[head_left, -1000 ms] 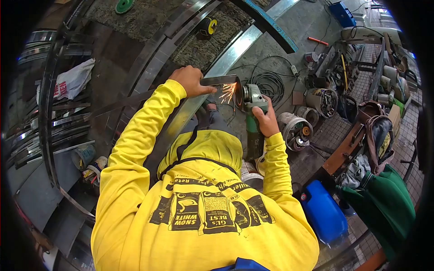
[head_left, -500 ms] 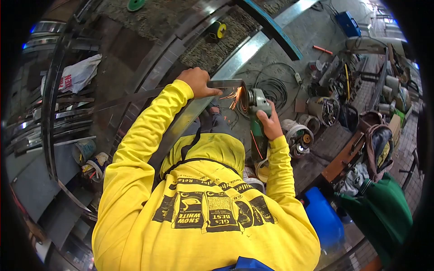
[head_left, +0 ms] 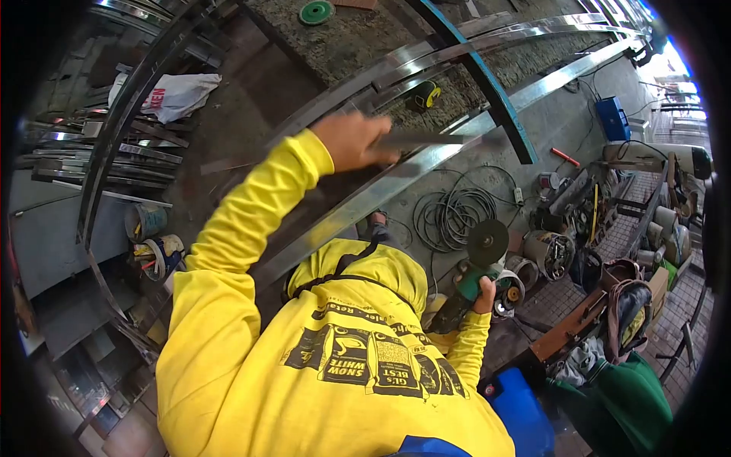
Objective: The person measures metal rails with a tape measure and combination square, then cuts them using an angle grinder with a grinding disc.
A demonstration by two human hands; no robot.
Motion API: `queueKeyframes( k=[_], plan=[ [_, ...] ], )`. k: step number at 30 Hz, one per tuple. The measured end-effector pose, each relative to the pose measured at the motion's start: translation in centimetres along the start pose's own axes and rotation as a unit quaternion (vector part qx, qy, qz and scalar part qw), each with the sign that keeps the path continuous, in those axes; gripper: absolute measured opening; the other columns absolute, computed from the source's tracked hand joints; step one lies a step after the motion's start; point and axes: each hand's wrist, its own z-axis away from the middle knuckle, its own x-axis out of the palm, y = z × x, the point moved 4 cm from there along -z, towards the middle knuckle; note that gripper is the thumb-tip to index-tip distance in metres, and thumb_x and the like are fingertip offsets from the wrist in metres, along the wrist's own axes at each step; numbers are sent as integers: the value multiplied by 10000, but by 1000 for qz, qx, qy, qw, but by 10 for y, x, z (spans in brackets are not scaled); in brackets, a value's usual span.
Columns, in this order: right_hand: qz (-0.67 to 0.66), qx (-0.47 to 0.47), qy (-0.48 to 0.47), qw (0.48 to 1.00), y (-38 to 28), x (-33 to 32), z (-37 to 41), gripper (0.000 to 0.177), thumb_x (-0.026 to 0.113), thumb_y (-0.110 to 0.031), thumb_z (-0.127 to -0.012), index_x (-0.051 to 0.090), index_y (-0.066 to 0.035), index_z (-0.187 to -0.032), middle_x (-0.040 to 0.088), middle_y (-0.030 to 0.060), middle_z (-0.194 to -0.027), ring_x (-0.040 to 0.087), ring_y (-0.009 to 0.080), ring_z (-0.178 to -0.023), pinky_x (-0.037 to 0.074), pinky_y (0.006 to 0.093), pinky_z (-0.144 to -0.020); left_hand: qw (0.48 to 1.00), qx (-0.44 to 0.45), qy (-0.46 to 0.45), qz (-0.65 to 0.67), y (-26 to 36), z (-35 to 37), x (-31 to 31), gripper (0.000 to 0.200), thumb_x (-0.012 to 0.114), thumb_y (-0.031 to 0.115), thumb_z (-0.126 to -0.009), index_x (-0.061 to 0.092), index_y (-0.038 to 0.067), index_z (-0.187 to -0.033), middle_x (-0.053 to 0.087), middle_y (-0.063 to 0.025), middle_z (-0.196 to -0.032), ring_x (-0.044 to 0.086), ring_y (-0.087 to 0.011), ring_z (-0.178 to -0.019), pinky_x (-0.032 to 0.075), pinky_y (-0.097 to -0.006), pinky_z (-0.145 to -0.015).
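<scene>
My left hand point(head_left: 354, 142), blurred by motion, is around a thin metal strip point(head_left: 438, 139); the strip passes between thumb and fingers above a long shiny metal beam point(head_left: 449, 154). Low on the right, my right hand point(head_left: 484, 295) grips a green angle grinder point(head_left: 474, 280). Its dark round disc point(head_left: 488, 242) faces up, apart from the strip, and no sparks show.
Coiled cable point(head_left: 457, 217) lies on the floor ahead. A teal-edged bar point(head_left: 491, 95) crosses the beam, near a yellow tape measure point(head_left: 428, 94). Buckets point(head_left: 550, 255) and a blue container point(head_left: 518, 411) stand right. A green disc point(head_left: 316, 11) lies at the top.
The grinder in my right hand has moved down and right, away from the strip, and the sparks are gone. My left hand has shifted with the strip. The view has turned.
</scene>
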Motion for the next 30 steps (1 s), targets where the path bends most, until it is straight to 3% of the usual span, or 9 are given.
queueKeyframes(
  k=[1,3,5,9,14,18,22,24,30],
  plan=[
    [-14,-4,11,1000,0,-1,2,618,716,-386,-899,552,51,-1304,689,185,-1094,723,280,-878,617,384,-750,998,20,45,26,22,7,-41,547,678,604,-926,599,83,-1073,726,-241,-935,715,-429,-927,571,-517,-796],
    [-50,-11,16,999,1,-4,5,589,685,-385,-932,562,55,-1304,690,191,-1093,726,286,-905,622,385,-768,902,205,371,-74,55,42,-134,388,714,434,-965,658,67,-1078,727,-182,-874,715,-339,-713,563,-417,-643],
    [-80,-28,3,996,2,-1,5,588,671,-388,-944,558,54,-1315,685,196,-1120,723,295,-924,620,386,-784,873,216,412,147,44,81,-215,411,560,448,-1052,642,52,-1128,654,-73,-726,626,-189,-576,530,-325,-524],
    [-107,-50,-22,993,-1,15,4,614,644,-426,-952,542,45,-1332,675,209,-1159,718,319,-951,613,414,-816,751,19,521,406,-82,149,-301,304,616,323,-1039,590,36,-1135,637,-98,-912,651,-228,-774,592,-387,-768],
    [-142,-64,-83,984,-5,32,15,678,624,-482,-943,487,18,-1381,618,205,-1180,661,311,-979,585,425,-829,470,-94,551,683,-205,158,-143,445,733,268,-971,471,19,-1229,563,-143,-1102,610,-333,-1046,606,-571,-951],
    [-136,-73,-104,982,-18,50,28,721,627,-521,-930,460,3,-1397,589,191,-1174,634,296,-974,557,416,-815,373,-180,474,777,-262,166,38,482,642,374,-1036,444,-6,-1256,596,-186,-1034,668,-384,-934,626,-589,-884],
    [-146,-86,-125,978,-29,78,31,751,633,-528,-920,438,3,-1414,585,199,-1165,650,305,-954,560,428,-797,338,-244,480,772,-238,162,126,479,618,467,-1034,530,8,-1141,652,-156,-849,705,-374,-925,605,-615,-896],
    [-151,-82,-132,976,-31,86,29,753,633,-525,-921,436,8,-1416,584,206,-1167,657,313,-949,563,435,-794,339,-268,448,782,-208,158,135,498,668,466,-1007,553,39,-1237,701,-177,-1150,700,-368,-1100,571,-604,-961],
    [-150,-75,-172,971,-42,139,20,786,639,-515,-915,417,20,-1446,584,223,-1166,662,350,-950,562,463,-813,365,-313,359,800,-175,151,170,532,785,411,-934,554,113,-1310,676,-122,-1213,687,-316,-1139,531,-560,-1038]
  ],
)
